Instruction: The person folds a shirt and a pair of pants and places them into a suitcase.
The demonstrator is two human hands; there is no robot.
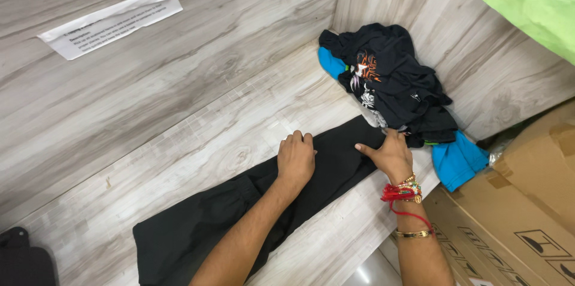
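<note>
The black trousers (pixel 251 214) lie flat along the front edge of the wood-grain counter (pixel 179 142), their lower end cut off by the frame. A heap of dark and blue clothes (pixel 395 88) fills the back corner. The left hand (pixel 295 160) presses flat, grasping nothing; the right hand (pixel 390 154) rests open on the trousers' end.

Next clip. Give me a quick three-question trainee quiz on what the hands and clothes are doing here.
1. True or false: both hands rest on the black garment.
2. What lies beside the right hand? A) a heap of dark clothes B) a metal pan C) a stack of books
3. Fill in: the left hand lies ____ on the cloth, fingers curled at its edge.

Key: 1 true; 2 A; 3 flat
</note>
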